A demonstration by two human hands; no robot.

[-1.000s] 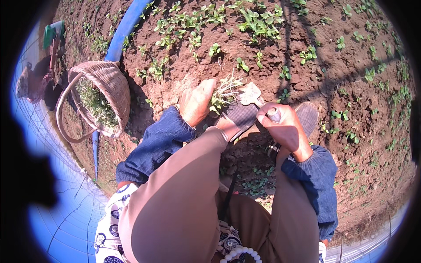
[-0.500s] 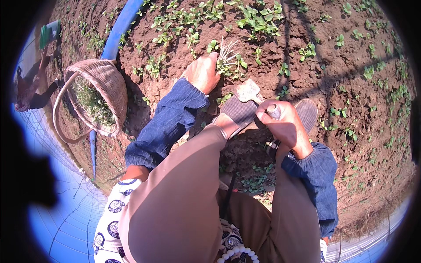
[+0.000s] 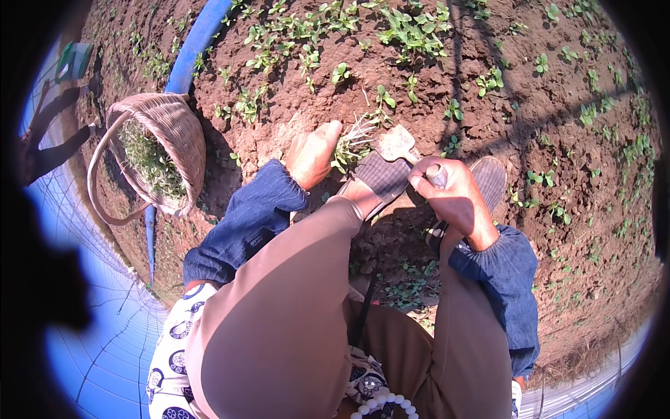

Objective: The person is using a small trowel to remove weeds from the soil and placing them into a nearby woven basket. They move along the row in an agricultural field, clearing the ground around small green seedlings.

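Observation:
My left hand (image 3: 312, 159) is closed round a small bunch of pulled seedlings (image 3: 354, 142), their pale roots pointing up and away, green leaves hanging below the fingers. It is just above the soil, left of my left shoe (image 3: 385, 176). In my right hand (image 3: 457, 202) is a small trowel (image 3: 396, 144), gripped by its handle. Its soil-stained metal blade points up and left, over the tip of that shoe. To the left, a tilted wicker basket (image 3: 183, 143) holds a heap of similar uprooted greens (image 3: 150, 164).
Brown soil (image 3: 516, 133) with scattered seedlings (image 3: 415, 31) spreads ahead and right. A blue hose (image 3: 199, 45) runs past the basket. At the far left are another person's legs (image 3: 52, 133) and a green-and-white object (image 3: 73, 61). My right shoe (image 3: 488, 183) rests on the soil.
My left hand has drawn back toward me and slightly left with the seedling bunch, whose roots now lean right. The right hand and trowel are nearly still. The other person has shifted.

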